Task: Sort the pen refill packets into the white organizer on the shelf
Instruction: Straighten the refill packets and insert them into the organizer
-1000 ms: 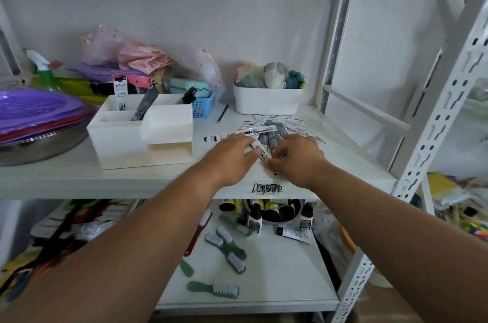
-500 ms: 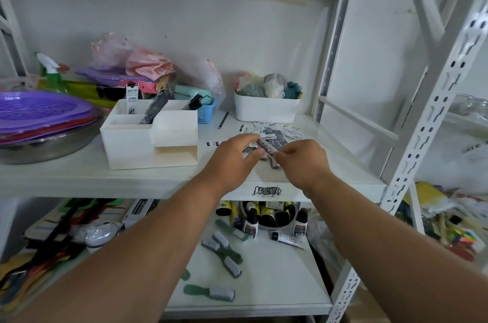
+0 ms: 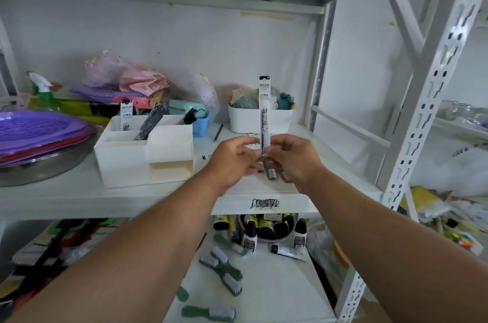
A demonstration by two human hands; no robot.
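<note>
A long white pen refill packet point(image 3: 264, 108) stands upright above the shelf, pinched at its lower end between my left hand point(image 3: 235, 157) and my right hand point(image 3: 291, 157). Below and behind my hands, a few more packets point(image 3: 271, 172) lie flat on the shelf. The white organizer point(image 3: 144, 153) sits to the left of my hands; one white packet point(image 3: 126, 118) and two dark packets point(image 3: 150, 123) stand in its back compartments.
A white bin point(image 3: 260, 119) of small items stands behind the held packet. A blue basket point(image 3: 201, 126), a black pen point(image 3: 218, 132) and plastic bags are at the back. Purple trays on a steel bowl point(image 3: 39, 161) fill the left. Brushes and bottles lie on the lower shelf.
Both hands have lifted off the pile of packets on the shelf, raising one packet and turning it upright between them.
</note>
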